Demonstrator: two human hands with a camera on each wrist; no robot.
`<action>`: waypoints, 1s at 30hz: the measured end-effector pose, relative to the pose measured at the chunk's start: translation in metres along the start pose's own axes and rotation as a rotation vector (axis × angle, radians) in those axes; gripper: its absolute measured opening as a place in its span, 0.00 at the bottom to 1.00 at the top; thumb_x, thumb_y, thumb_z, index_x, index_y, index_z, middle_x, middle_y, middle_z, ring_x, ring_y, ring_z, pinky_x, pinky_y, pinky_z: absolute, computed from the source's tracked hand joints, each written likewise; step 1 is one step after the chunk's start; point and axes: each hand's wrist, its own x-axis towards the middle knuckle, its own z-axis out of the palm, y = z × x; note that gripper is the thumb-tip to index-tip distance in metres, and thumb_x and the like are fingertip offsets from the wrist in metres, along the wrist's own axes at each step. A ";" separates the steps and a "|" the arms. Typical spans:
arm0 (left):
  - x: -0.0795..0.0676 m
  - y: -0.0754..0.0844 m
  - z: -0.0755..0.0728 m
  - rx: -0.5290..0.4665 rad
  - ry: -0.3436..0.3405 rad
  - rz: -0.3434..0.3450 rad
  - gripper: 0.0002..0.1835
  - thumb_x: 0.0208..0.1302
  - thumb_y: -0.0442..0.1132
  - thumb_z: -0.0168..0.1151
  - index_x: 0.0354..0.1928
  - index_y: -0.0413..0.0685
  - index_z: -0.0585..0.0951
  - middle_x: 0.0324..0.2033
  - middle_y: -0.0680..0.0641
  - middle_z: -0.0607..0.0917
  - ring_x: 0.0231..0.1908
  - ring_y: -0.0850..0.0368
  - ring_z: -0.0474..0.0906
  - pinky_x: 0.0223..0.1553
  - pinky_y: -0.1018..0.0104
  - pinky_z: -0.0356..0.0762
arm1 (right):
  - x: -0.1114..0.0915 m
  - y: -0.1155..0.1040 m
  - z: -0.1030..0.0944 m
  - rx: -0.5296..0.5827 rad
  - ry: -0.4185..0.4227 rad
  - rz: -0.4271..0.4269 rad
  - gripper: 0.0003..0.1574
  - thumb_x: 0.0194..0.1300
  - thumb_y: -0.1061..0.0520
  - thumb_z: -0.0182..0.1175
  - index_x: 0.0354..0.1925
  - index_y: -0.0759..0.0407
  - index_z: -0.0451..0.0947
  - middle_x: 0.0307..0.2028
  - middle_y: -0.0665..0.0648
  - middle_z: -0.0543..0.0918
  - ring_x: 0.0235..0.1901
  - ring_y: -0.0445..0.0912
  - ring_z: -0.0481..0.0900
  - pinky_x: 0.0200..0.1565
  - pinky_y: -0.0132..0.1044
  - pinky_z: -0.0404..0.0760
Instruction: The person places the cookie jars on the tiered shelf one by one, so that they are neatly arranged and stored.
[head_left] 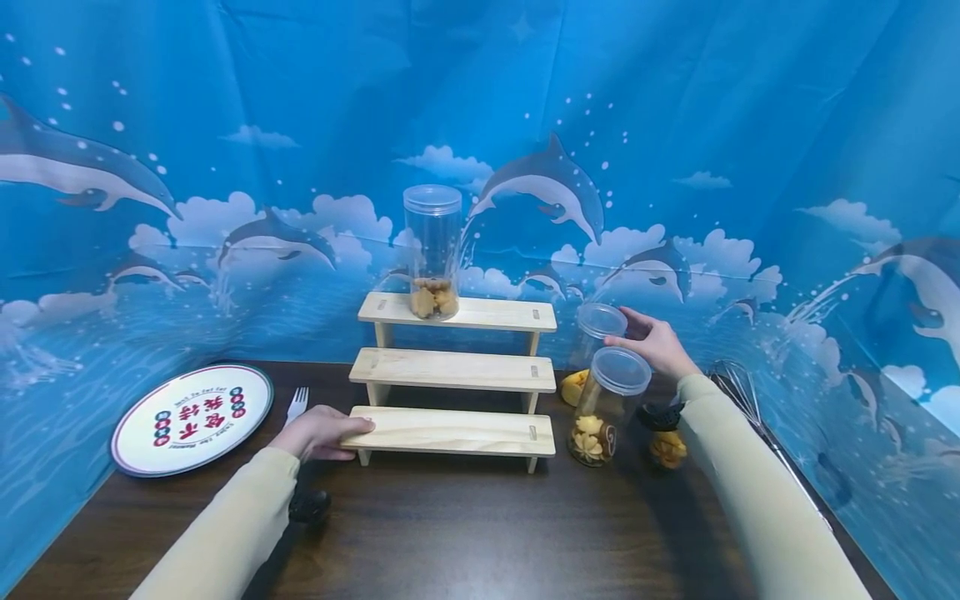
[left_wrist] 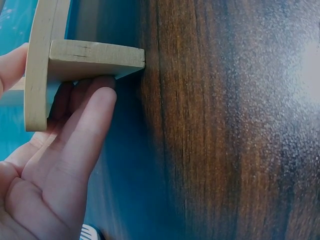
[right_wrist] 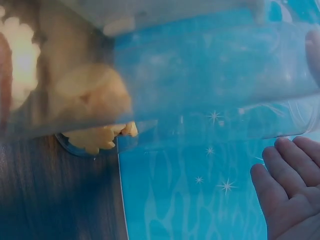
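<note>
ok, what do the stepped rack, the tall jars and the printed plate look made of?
Rack: pale wood, matte, seemingly unpainted; grain shows.
Jars: clear, smooth, cookies visible through the sides; plastic or glass, can't tell.
Plate: smooth, even white with colored print; maybe melamine or glazed ceramic.

Printed plate (head_left: 193,421), left | fork (head_left: 297,403) beside it | whisk (head_left: 763,431), right | dolphin-print backdrop (head_left: 337,108) behind
</note>
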 end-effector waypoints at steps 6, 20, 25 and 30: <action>0.001 -0.001 0.000 0.004 -0.001 -0.002 0.29 0.58 0.42 0.65 0.50 0.21 0.71 0.32 0.40 0.77 0.28 0.56 0.81 0.36 0.64 0.86 | 0.000 0.002 0.003 0.021 0.006 0.016 0.53 0.60 0.42 0.64 0.73 0.59 0.50 0.67 0.68 0.63 0.64 0.60 0.65 0.62 0.56 0.70; 0.000 -0.003 0.001 0.000 0.016 0.008 0.29 0.57 0.42 0.65 0.49 0.21 0.72 0.30 0.42 0.77 0.26 0.57 0.81 0.35 0.64 0.87 | -0.001 -0.001 0.010 0.070 0.030 0.044 0.57 0.57 0.39 0.65 0.73 0.58 0.50 0.66 0.67 0.65 0.64 0.60 0.66 0.62 0.57 0.71; 0.001 -0.004 0.001 0.003 0.016 0.016 0.30 0.57 0.43 0.66 0.50 0.21 0.73 0.31 0.41 0.77 0.28 0.56 0.81 0.36 0.63 0.87 | -0.002 0.001 0.011 0.099 0.050 0.061 0.57 0.55 0.37 0.66 0.72 0.56 0.53 0.65 0.66 0.67 0.63 0.59 0.67 0.61 0.57 0.71; 0.001 -0.004 0.001 0.006 0.025 0.019 0.30 0.57 0.43 0.66 0.51 0.20 0.72 0.31 0.41 0.77 0.28 0.56 0.81 0.36 0.63 0.87 | -0.003 0.000 0.008 0.091 0.073 0.046 0.54 0.55 0.37 0.65 0.72 0.56 0.55 0.65 0.65 0.67 0.63 0.59 0.68 0.61 0.56 0.72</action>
